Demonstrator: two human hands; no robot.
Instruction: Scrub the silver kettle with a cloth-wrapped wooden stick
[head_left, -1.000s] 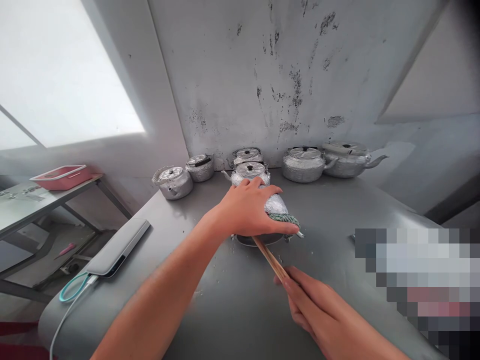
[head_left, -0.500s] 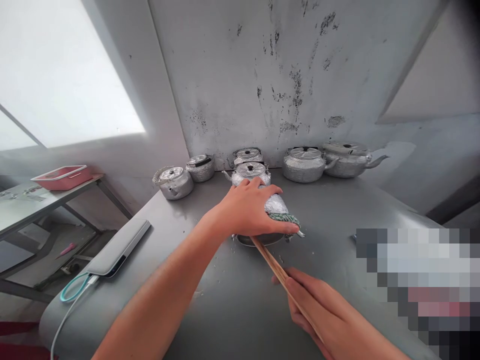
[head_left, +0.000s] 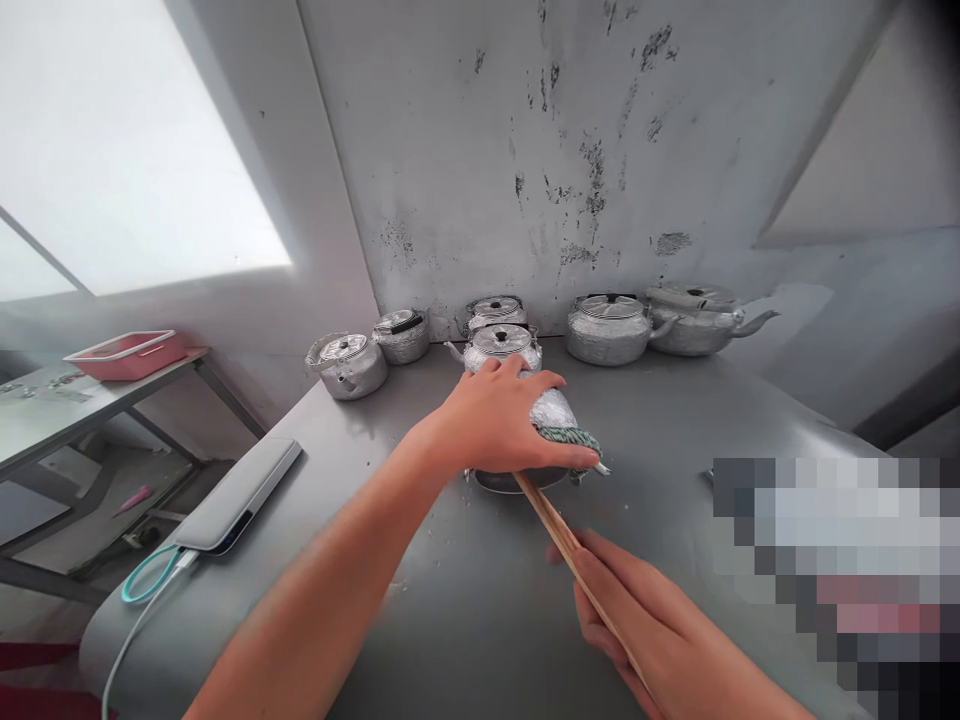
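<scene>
My left hand [head_left: 502, 415] is spread over a silver dented kettle [head_left: 553, 408] that lies tipped on its side, its dark opening towards me. A green-and-white wrapped handle [head_left: 570, 437] lies across it near my left thumb, and a small spout tip pokes out to the right. My right hand [head_left: 622, 605] is closed around long wooden chopsticks [head_left: 551, 522]; their far ends go into the kettle's mouth, where my left hand hides them. Right behind, another silver kettle [head_left: 502, 345] stands upright with its lid on.
More kettles stand along the wall: two at left [head_left: 349, 367], one behind the middle, two at right [head_left: 609, 328]. A grey power bank [head_left: 240, 495] with cables lies on the left of the metal table [head_left: 450, 620]. A pink basket [head_left: 127, 358] sits on a side table. A blurred patch covers the right.
The chopsticks have shifted slightly to the right at the kettle's mouth, with a small movement of my right hand. My left hand and the kettle have stayed in place.
</scene>
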